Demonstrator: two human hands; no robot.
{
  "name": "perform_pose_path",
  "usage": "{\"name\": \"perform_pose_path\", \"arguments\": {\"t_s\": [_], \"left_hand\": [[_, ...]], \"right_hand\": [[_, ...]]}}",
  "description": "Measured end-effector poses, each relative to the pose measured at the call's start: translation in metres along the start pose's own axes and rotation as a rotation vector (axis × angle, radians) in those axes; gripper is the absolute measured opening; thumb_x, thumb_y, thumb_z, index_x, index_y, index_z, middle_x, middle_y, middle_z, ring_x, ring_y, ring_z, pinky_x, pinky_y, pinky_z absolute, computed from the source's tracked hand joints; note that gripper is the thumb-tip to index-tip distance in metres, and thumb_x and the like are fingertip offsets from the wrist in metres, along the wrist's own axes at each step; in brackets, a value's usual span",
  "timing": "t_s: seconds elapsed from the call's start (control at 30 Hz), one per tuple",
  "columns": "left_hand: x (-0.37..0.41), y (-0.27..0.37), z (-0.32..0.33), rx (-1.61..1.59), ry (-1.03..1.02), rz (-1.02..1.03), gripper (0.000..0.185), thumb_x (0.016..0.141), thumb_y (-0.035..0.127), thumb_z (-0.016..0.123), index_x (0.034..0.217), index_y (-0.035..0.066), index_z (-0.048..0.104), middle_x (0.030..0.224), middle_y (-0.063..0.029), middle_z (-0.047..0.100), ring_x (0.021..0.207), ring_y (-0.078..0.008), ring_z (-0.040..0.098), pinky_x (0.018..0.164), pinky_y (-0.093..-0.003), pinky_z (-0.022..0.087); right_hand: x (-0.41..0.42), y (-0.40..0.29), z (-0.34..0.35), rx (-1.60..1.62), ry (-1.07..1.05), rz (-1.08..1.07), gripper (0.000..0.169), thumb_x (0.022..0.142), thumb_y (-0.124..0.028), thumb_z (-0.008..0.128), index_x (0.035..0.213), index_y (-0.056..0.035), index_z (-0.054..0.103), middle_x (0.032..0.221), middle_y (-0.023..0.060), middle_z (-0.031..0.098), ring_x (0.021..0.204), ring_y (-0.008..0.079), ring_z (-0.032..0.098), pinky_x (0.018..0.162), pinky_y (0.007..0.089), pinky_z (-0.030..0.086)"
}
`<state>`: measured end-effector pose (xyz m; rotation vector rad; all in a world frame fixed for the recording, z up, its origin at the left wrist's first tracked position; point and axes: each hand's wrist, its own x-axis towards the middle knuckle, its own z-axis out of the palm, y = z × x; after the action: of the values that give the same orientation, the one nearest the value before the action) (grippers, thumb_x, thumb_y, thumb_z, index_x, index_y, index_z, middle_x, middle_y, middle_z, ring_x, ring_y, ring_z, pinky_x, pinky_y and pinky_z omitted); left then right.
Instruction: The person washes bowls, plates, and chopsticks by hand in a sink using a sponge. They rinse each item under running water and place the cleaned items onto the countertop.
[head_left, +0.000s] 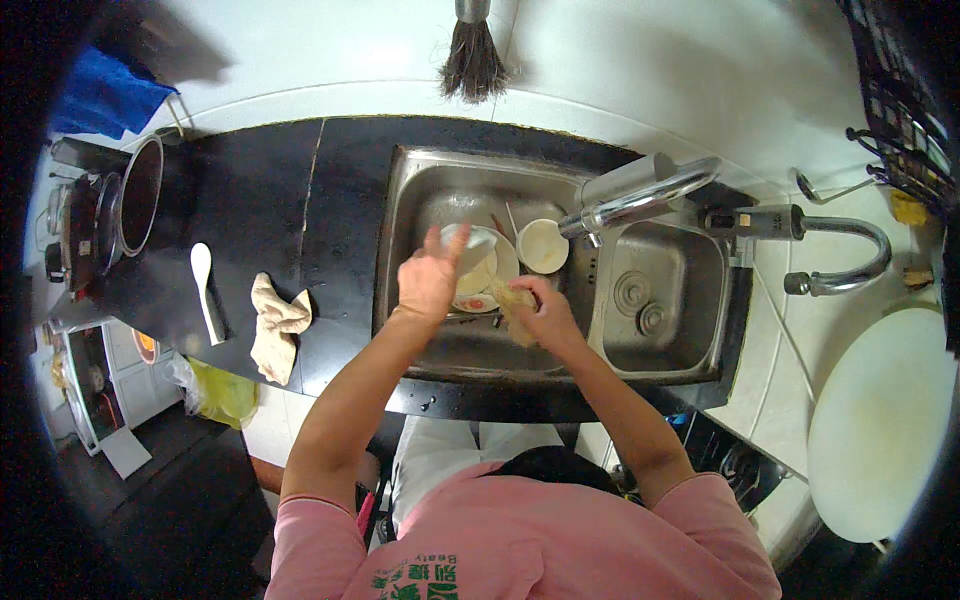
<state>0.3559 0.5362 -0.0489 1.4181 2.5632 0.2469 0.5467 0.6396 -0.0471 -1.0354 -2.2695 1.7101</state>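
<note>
Over the left basin of a stainless steel sink (480, 367), my right hand (551, 311) grips a yellowish scrubbing cloth or loofah (517, 311). My left hand (429, 281) is blurred above the left side of the stacked dishes. A pale, glossy dish or bowl (476, 251) shows beside its fingers; whether they hold it I cannot tell. Under both hands lies a white plate or bowl (474, 303) with a red pattern, partly hidden. A white bowl (543, 247) stands to its right. A thin utensil, perhaps chopsticks (511, 216), leans behind.
A chrome faucet (645, 196) reaches over the divider; the right basin (660, 300) has two drain fittings. On the black counter (345, 225) lie a white rice paddle (204, 289) and a crumpled beige cloth (277, 326). A pot (142, 196) stands far left, a white cutting board (877, 427) right.
</note>
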Motion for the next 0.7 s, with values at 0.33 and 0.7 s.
{"name": "perform_pose_path", "arguments": {"t_s": [0.33, 0.7], "left_hand": [[-0.034, 0.04, -0.018, -1.662, -0.16, -0.682, 0.05, 0.095, 0.043, 0.04, 0.138, 0.018, 0.032, 0.129, -0.0103, 0.044, 0.11, -0.0236, 0.049, 0.07, -0.0384, 0.055], [-0.036, 0.026, 0.01, -1.305, 0.073, -0.345, 0.048, 0.097, 0.043, 0.036, 0.134, 0.012, 0.04, 0.129, -0.0138, 0.045, 0.118, -0.0241, 0.043, 0.097, -0.0346, 0.036]], "right_hand": [[0.035, -0.059, 0.011, -0.56, 0.316, -0.642, 0.024, 0.071, -0.005, 0.063, 0.094, -0.0048, 0.058, 0.094, 0.0102, 0.057, 0.092, 0.0289, 0.054, 0.077, 0.0404, 0.045], [0.041, -0.053, 0.013, -0.755, -0.142, -0.654, 0.019, 0.071, -0.005, 0.059, 0.09, -0.0075, 0.055, 0.091, 0.0108, 0.05, 0.089, 0.0321, 0.054, 0.074, 0.0436, 0.047]]}}
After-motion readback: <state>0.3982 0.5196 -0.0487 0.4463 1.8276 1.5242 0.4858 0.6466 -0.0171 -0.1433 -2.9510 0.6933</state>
